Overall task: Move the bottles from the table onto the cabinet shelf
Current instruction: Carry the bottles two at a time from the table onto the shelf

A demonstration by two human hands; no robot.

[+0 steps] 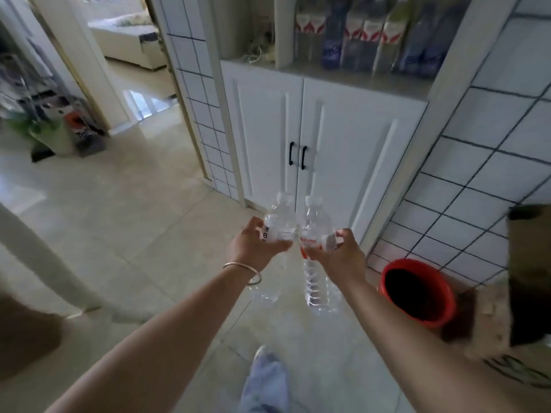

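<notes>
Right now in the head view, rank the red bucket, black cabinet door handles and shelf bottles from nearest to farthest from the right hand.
From the right hand:
1. Red bucket, low to its right.
2. Black cabinet door handles, ahead on the doors.
3. Shelf bottles, above the doors.

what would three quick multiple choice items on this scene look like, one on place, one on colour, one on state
1. Where is the round plastic bucket?
A. on the cabinet shelf
B. on the floor by the tiled wall
C. in a hand

2. What colour is the bucket's outside?
A. red
B. blue
C. yellow

3. What is the state of the white lower cabinet doors?
A. both wide open
B. one open
C. both closed

Answers: 1 B, it stands on the floor at the foot of the white tiled wall. 2 A, its rim and side are red. 3 C, the doors sit flush with their black handles side by side, while the left hand and right hand each hold a clear plastic water bottle in front of them.
</notes>
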